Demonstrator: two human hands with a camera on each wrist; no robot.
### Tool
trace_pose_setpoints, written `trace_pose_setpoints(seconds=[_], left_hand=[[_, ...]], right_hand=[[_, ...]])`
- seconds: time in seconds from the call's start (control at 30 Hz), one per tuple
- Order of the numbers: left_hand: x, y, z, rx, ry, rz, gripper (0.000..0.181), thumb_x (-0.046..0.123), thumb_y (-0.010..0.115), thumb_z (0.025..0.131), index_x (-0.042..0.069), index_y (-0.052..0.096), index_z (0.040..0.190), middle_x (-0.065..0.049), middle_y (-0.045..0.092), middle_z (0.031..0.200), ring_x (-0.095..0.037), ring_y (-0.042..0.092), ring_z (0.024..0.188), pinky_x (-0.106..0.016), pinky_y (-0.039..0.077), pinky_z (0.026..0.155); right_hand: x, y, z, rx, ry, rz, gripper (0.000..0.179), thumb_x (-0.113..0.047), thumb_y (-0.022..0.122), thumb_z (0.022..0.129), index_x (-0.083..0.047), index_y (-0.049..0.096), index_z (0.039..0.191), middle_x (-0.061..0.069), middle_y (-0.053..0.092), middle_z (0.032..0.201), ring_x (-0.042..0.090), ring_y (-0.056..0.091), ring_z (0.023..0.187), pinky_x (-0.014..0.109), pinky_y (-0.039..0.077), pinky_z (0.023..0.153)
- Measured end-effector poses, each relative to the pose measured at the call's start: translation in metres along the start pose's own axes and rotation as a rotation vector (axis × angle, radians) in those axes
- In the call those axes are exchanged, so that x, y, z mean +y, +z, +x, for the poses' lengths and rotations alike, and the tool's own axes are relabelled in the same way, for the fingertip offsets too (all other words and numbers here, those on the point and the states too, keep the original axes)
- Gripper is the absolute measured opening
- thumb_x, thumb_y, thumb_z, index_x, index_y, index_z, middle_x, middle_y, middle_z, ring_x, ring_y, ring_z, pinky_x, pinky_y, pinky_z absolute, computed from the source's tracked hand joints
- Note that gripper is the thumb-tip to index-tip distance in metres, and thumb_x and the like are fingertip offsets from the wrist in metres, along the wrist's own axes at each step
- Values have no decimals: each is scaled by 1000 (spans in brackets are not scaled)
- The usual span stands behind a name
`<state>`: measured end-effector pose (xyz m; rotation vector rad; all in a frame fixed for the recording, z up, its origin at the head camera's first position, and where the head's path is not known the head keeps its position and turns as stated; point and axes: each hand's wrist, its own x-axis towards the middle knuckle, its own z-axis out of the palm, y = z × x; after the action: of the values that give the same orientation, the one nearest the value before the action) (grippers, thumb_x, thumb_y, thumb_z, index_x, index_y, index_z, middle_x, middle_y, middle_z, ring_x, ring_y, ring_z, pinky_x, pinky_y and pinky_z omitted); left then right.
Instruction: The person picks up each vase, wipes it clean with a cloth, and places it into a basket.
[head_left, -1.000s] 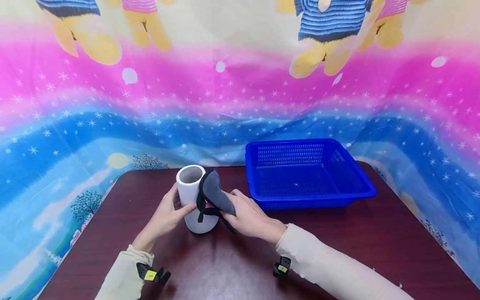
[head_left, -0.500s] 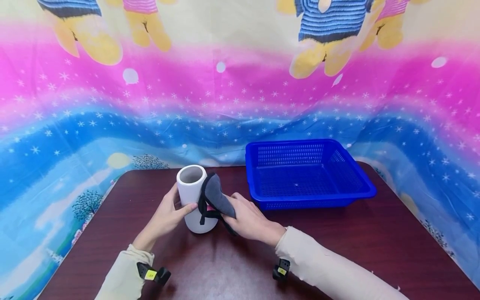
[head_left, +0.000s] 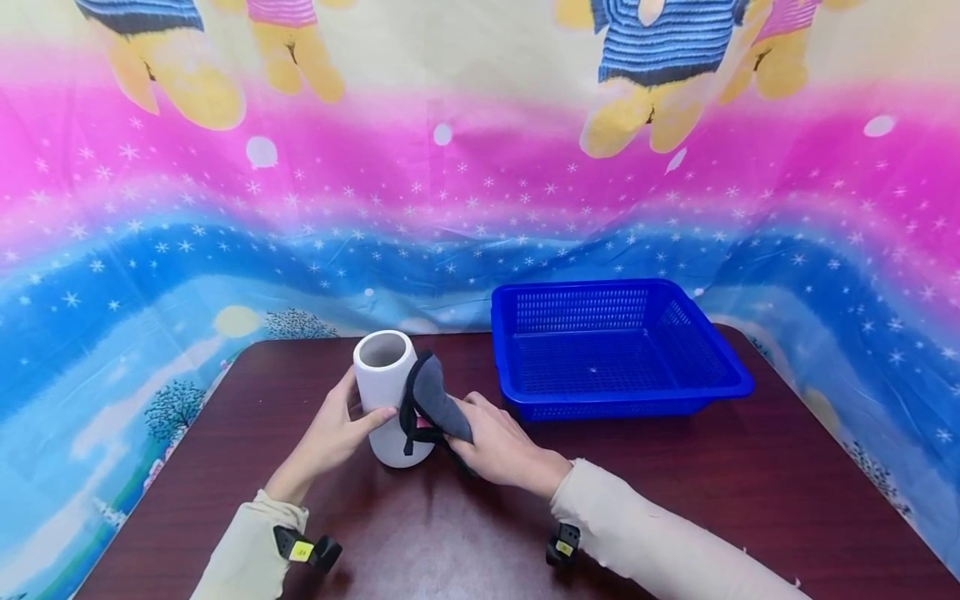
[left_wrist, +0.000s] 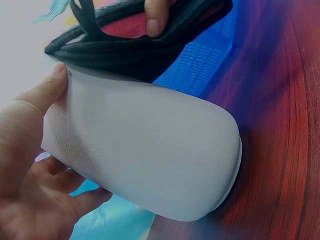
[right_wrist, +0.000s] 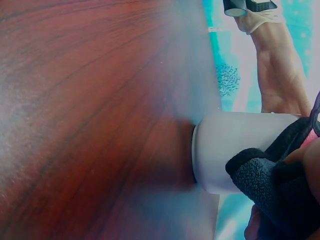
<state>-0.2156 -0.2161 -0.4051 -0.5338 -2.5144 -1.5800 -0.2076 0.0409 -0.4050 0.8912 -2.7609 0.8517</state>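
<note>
A tall white vase [head_left: 381, 400], open at the top, stands upright on the table. My left hand [head_left: 336, 425] grips its left side, with the thumb across the front, as the left wrist view also shows. In my right hand [head_left: 501, 440] is a folded grey fleecy cloth [head_left: 438, 393] with black edging and a black loop. Its pink inner side [left_wrist: 125, 27] shows in the left wrist view, with a finger inside the fold. The cloth lies against the right side of the vase. Seen from the right wrist, the cloth covers part of the vase [right_wrist: 235, 135].
A blue plastic basket [head_left: 622, 400] with perforated walls stands at the back right of the dark red wooden table [head_left: 675, 508]. A printed curtain [head_left: 450, 192] hangs behind the table. Black wrist devices [head_left: 307, 550] hang by both sleeves.
My right hand has moved the cloth slightly down and to the right along the side of the vase. My left hand has kept its hold and the vase stays in place.
</note>
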Motion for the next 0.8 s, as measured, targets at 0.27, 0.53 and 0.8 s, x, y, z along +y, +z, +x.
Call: trace_pose_setpoints(seconds=[0.27,0.53,0.8], left_hand=[[1,0,0,3,0,1,75,20,74,93,18,32,156,-17,52,145,-37,57,127,-62,48,104],[1,-1,0,3,-16,1,76,21,74,93,18,32,156,-17,51,146,-39,55,130,-64,46,105],[1,-3,0,-5,-21,-3,76,23,74,93,21,31,156,-15,51,147,-38,55,130,-64,46,106]], right_hand=[[1,3,-1,7,-4,-9,38,-23,67,92,-24,61,129,2,65,96,16,62,89,28,50,62],[3,8,-5,-22,-7,-30,40,-21,67,91,-24,61,131,1,64,93,17,61,87,27,48,59],[5,12,-10,-72,13,-43,30,-21,69,92,-24,64,121,0,58,88,15,57,78,27,45,56]])
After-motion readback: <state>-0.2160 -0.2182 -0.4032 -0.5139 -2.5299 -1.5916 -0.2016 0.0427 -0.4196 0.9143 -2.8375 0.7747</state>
